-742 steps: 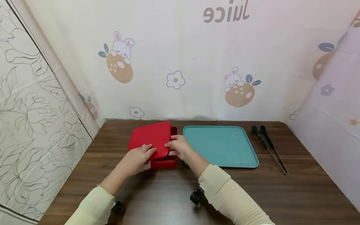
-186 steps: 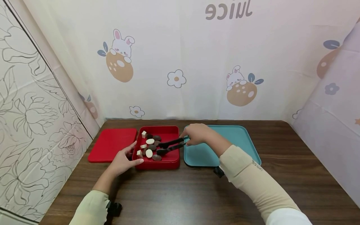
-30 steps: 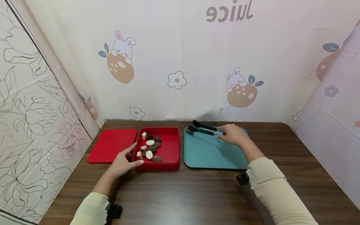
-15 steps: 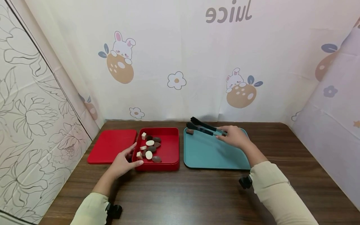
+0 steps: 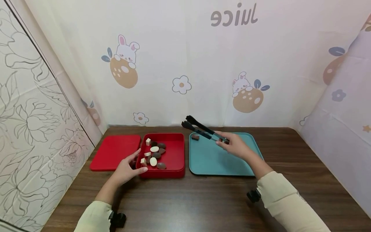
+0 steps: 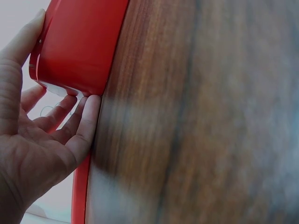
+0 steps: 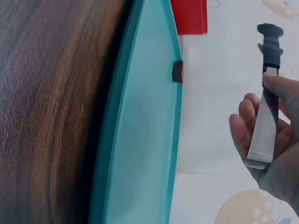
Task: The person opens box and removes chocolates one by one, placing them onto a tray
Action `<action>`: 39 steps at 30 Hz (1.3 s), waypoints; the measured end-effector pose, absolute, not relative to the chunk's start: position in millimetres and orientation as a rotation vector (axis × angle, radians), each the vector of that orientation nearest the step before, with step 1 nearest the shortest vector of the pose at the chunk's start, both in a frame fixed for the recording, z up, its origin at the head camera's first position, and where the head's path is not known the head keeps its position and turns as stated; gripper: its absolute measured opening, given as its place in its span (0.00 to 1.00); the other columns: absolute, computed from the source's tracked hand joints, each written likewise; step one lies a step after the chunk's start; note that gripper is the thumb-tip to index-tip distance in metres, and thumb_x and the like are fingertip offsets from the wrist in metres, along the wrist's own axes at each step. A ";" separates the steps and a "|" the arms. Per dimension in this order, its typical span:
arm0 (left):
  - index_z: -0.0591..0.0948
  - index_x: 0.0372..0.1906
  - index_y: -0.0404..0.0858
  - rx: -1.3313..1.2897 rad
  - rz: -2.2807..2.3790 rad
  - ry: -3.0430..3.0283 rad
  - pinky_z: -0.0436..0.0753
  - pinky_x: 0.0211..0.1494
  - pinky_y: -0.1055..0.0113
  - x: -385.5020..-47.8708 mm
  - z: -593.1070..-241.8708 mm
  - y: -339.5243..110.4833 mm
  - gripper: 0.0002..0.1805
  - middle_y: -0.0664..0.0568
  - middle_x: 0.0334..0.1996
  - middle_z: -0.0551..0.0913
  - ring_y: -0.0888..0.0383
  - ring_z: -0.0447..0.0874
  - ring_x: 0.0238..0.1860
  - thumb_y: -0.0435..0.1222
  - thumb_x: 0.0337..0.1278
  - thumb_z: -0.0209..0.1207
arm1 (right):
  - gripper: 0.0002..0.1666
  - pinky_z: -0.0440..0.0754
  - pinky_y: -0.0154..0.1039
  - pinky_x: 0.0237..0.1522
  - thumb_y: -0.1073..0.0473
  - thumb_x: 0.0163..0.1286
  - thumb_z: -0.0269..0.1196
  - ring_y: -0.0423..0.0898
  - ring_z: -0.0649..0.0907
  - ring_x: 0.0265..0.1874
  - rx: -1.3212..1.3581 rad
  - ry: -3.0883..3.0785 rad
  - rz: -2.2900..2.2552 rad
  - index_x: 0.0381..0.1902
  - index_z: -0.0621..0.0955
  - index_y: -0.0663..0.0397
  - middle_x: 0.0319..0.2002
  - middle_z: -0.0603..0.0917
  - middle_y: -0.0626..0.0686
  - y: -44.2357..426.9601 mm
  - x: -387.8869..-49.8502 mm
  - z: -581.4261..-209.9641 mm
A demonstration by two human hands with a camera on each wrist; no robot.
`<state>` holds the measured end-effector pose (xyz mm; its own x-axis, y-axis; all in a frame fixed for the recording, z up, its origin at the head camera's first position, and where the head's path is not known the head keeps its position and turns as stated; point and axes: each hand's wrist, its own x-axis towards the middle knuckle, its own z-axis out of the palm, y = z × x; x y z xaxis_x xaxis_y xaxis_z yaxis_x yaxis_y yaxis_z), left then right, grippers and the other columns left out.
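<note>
My left hand point(image 5: 125, 171) holds the near left corner of a red box point(image 5: 175, 154), thumb over the rim and fingers against the left side. Dark, white and two-tone chocolates point(image 5: 161, 166) lie inside, mostly in its left half. Over the blue-green tray point(image 5: 223, 159), my right hand point(image 5: 234, 147) grips black-and-metal tongs point(image 5: 203, 133) by the spring end. The tongs point left and up, arms apart, with nothing between the tips. One brown chocolate block point(image 5: 195, 137) sits in the tray's far left corner, also showing in the right wrist view.
A red lid point(image 5: 116, 153) lies flat left of the box. The brown wooden table point(image 5: 185, 203) extends in front of the box and tray. Printed curtains point(image 5: 162, 58) hang along the back and sides.
Over the last second the tongs came off the chocolate block in the tray's corner and rose, swinging leftward with my right hand. The left hand stays at the box.
</note>
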<state>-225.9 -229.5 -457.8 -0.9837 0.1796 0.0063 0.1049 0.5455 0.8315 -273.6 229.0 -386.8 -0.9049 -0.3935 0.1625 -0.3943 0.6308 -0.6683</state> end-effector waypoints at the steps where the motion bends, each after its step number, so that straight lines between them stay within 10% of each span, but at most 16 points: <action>1: 0.59 0.76 0.42 0.249 1.439 2.692 0.78 0.55 0.49 -226.0 -458.3 -229.8 0.48 0.39 0.67 0.68 0.43 0.74 0.57 0.45 0.52 0.71 | 0.29 0.73 0.38 0.20 0.55 0.72 0.61 0.45 0.71 0.18 0.684 -2.819 1.181 0.69 0.72 0.53 0.35 0.79 0.53 226.7 -272.0 -385.6; 39: 0.59 0.76 0.41 0.255 1.455 2.693 0.78 0.55 0.48 -225.8 -458.7 -229.0 0.49 0.39 0.66 0.70 0.43 0.75 0.57 0.45 0.51 0.71 | 0.26 0.76 0.36 0.24 0.56 0.62 0.70 0.42 0.76 0.21 1.291 -2.962 0.987 0.59 0.82 0.48 0.23 0.81 0.41 174.0 -271.1 -352.6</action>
<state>-225.8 -229.0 -458.7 -0.9838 0.1786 0.0169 0.1120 0.5380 0.8355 -271.1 174.0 -352.6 -0.6840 -0.7293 0.0147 -0.5924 0.5437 -0.5945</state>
